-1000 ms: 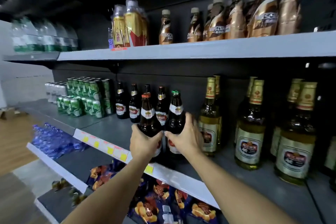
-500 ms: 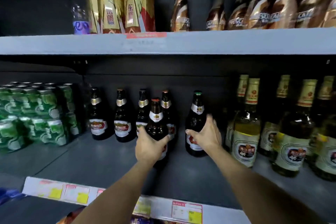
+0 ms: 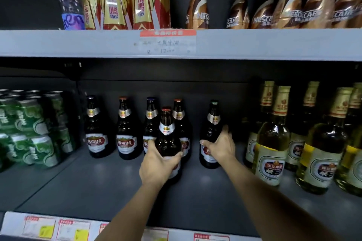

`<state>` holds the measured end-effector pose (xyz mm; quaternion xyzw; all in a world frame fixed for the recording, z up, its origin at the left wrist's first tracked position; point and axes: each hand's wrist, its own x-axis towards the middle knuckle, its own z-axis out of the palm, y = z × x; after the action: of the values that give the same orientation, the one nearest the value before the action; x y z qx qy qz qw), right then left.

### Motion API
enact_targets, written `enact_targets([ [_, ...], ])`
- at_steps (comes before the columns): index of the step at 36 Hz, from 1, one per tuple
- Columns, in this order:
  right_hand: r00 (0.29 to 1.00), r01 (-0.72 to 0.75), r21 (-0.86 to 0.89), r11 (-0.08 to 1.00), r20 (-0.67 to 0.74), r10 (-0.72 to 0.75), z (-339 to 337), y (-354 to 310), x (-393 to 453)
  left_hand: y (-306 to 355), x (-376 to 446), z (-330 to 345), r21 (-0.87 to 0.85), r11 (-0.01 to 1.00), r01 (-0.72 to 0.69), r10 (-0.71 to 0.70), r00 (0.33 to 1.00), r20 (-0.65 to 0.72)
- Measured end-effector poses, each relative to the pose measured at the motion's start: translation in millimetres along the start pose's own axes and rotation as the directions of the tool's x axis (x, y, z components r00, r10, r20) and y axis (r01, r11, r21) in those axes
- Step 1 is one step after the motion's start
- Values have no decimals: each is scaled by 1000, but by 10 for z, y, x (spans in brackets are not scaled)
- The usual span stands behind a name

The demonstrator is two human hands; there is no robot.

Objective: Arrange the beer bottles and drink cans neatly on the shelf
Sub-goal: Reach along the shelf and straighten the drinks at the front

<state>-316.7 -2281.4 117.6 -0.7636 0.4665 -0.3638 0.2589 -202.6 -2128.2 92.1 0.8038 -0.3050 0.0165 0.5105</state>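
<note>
On the grey middle shelf, my left hand grips a dark beer bottle with a red cap, held in front of the back row. My right hand grips another dark bottle with a green cap, which stands to the right of the row. Several more dark beer bottles stand in a line against the back wall. Green drink cans are stacked in two layers at the left.
Tall pale-green beer bottles with gold necks crowd the right of the shelf. The upper shelf carries gold drink bottles and brown coffee bottles. Price labels line the shelf's front edge.
Both hands have carried their bottles further back on the shelf, and the two bottles are now wider apart. The view has moved closer and turned to face the shelf.
</note>
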Motion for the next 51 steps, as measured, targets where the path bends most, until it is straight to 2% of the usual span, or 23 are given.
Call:
enact_targets([
  [14, 1000, 21, -101, 995, 24, -19, 151, 68, 56, -43, 36, 3, -17, 1000, -7, 8, 1000, 23],
  [15, 999, 39, -160, 986, -11, -41, 166, 80, -16, -45, 38, 1, -19, 1000, -9, 10, 1000, 27],
  [17, 972, 137, -281, 950, -148, -184, 215, 118, -205, -47, 36, -6, -27, 1000, -11, 12, 999, 35],
  [20, 873, 311, -305, 900, -283, -397, 334, 124, -546, -34, 50, -18, -53, 999, -2, 6, 998, 65],
  [22, 862, 393, -263, 881, -229, -452, 451, 63, -749, -29, 92, -40, -73, 997, 4, 3, 994, 108],
  [24, 893, 418, -180, 890, -96, -439, 564, -67, -901, -35, 154, -86, -103, 995, -8, 23, 989, 144],
  [26, 932, 361, -77, 929, 60, -357, 665, -240, -1015, -85, 212, -175, -126, 992, -22, 43, 985, 167],
  [30, 951, 252, -44, 967, 194, -240, 934, -630, -1154, -363, 371, -465, -188, 982, -7, 40, 984, 175],
  [34, 967, 184, 53, 981, 168, -190, 1277, -1080, -1230, -672, 599, -811, -161, 987, 7, 21, 985, 173],
  [41, 969, 187, 135, 973, 136, -205, 1846, -1624, -1336, -1041, 903, -1337, -122, 992, 18, 1, 988, 152],
  [47, 954, 153, 222, 963, 220, -202, 2207, -1909, -1416, -1256, 1087, -1692, -93, 996, 17, -7, 994, 106],
  [51, 952, 152, 260, 953, 220, -212, 2378, -2024, -1441, -1384, 1156, -1816, -102, 995, 16, -7, 996, 89],
])
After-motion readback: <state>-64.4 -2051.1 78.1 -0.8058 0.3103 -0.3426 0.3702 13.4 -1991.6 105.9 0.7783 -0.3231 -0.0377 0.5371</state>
